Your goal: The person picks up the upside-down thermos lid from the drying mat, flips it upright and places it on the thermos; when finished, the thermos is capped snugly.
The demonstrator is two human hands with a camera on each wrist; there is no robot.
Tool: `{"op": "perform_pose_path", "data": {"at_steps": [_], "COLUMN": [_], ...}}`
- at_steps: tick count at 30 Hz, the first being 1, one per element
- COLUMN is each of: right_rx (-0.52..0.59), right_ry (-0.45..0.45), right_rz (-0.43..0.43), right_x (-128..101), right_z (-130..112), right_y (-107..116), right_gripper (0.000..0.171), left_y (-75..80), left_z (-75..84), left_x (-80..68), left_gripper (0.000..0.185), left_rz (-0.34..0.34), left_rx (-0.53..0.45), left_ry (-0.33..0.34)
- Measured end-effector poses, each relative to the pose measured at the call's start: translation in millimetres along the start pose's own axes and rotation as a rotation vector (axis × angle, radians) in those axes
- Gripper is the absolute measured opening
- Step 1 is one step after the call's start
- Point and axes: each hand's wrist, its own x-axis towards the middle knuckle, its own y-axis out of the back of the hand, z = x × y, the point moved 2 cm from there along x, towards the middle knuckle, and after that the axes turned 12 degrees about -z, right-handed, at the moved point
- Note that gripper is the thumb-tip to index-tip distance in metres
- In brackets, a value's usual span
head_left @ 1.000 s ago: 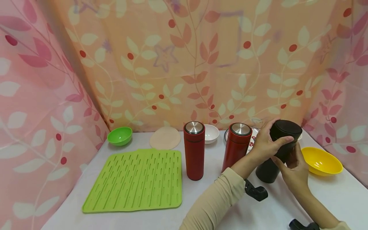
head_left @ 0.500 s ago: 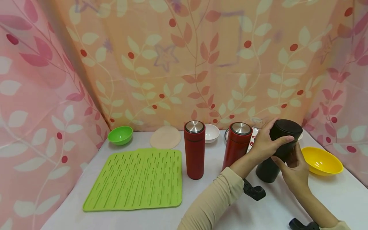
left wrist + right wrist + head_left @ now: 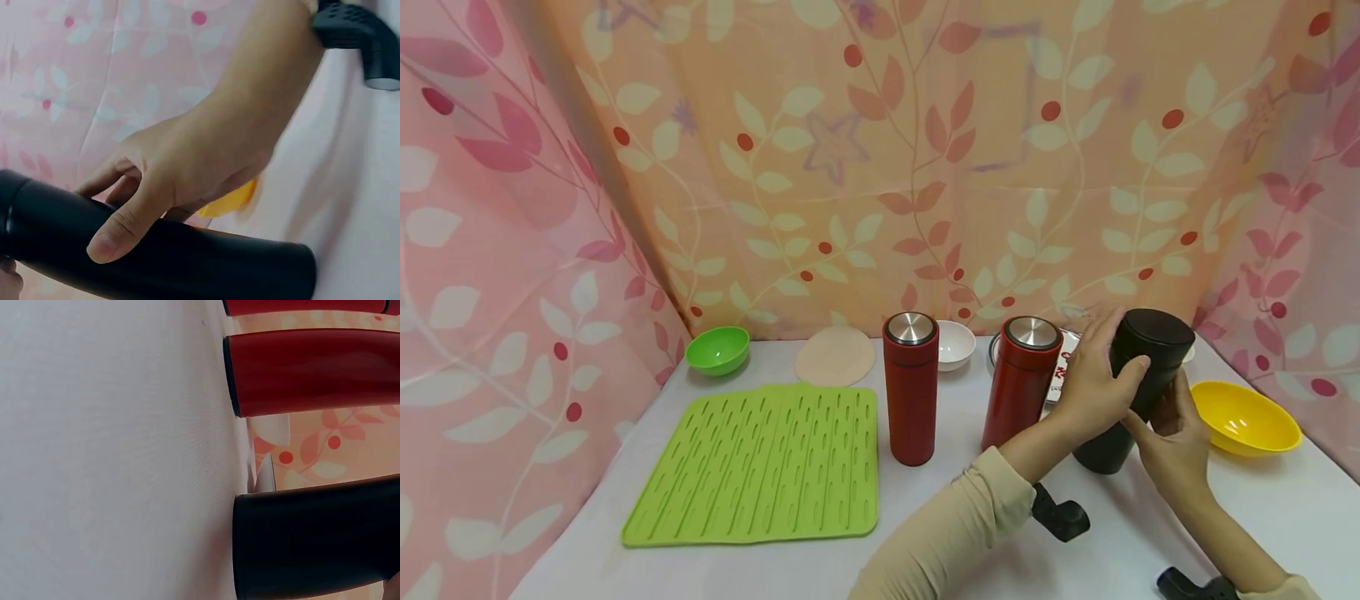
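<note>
A tall black flask (image 3: 1152,333) stands on the white table at the right, held by both hands. My left hand (image 3: 1088,392) grips its upper part at the lid, thumb in front and fingers behind. Lower down, my right hand (image 3: 1176,454) grips the body from the right, its thumb lying across the black side in the left wrist view. The flask's base (image 3: 244,550) touches the table in the right wrist view. To the left stand two upright red flasks, the nearer one (image 3: 1018,392) partly behind my left forearm and the other red flask (image 3: 912,400) apart from it.
A yellow bowl (image 3: 1247,421) sits right of the black flask. A green ridged mat (image 3: 752,467) lies at the left, with a green bowl (image 3: 717,350) and a beige disc (image 3: 835,357) behind it. A white bowl (image 3: 955,346) stands behind the red flasks.
My left hand has turned slightly round the top of the black flask, its thumb shifting left and more upright. The left forearm has dipped a little. My right hand keeps its grip.
</note>
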Motion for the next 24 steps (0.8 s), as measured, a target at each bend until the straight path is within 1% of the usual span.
{"op": "perform_pose_path", "data": {"at_steps": [3, 6, 7, 11, 13, 14, 17, 19, 20, 21, 23, 24], "right_rx": [0.026, 0.029, 0.042, 0.035, 0.02, 0.005, -0.009, -0.012, -0.012, -0.013, -0.033, -0.044], "right_ry": [0.0, 0.015, 0.021, 0.038, 0.028, 0.02, -0.007, -0.02, -0.025, -0.029, -0.039, -0.042], "right_rz": [0.01, 0.018, 0.019, 0.001, -0.004, -0.002, 0.014, 0.021, 0.022, 0.021, 0.013, 0.004], "right_x": [1.4, 1.9, 1.9, 1.3, 0.9, 0.8, 0.4, -0.2, -0.4, -0.7, -2.1, -3.2], "right_z": [9.5, 17.9, 18.3, 17.2, 15.7, 14.9, 13.2, 12.9, 13.2, 14.2, 16.1, 17.3], "right_y": [1.1, 1.1, 0.5, -0.9, -0.2, 0.8, 4.5, 6.2, 6.9, 7.5, 8.6, 9.1], "right_gripper": [0.088, 0.088, 0.088, 0.089, 0.09, 0.09, 0.088, 0.088, 0.088, 0.087, 0.088, 0.088], "left_y": [5.6, 13.5, 17.5, 36.8, 47.4, 52.0, 62.3, 66.3, 68.1, 69.9, 74.3, 77.5], "left_z": [2.8, 4.0, 4.3, 0.5, -2.3, -3.6, -5.8, -7.3, -8.7, -10.6, -16.0, -19.4], "left_x": [-15.0, -34.5, -41.7, -72.9, -87.8, -94.8, -113.9, -125.7, -131.8, -138.0, -150.2, -156.1], "left_gripper": [0.054, 0.052, 0.05, 0.044, 0.04, 0.039, 0.037, 0.038, 0.041, 0.044, 0.055, 0.061], "left_rz": [-0.02, -0.091, -0.128, -0.327, -0.438, -0.487, -0.59, -0.606, -0.597, -0.588, -0.585, -0.586], "left_rx": [0.046, 0.124, 0.153, 0.248, 0.358, 0.437, 0.764, 0.973, 1.058, 1.129, 1.201, 1.205], "left_ry": [-0.041, -0.08, -0.094, -0.138, -0.145, -0.15, -0.17, -0.167, -0.162, -0.142, -0.073, -0.033]}}
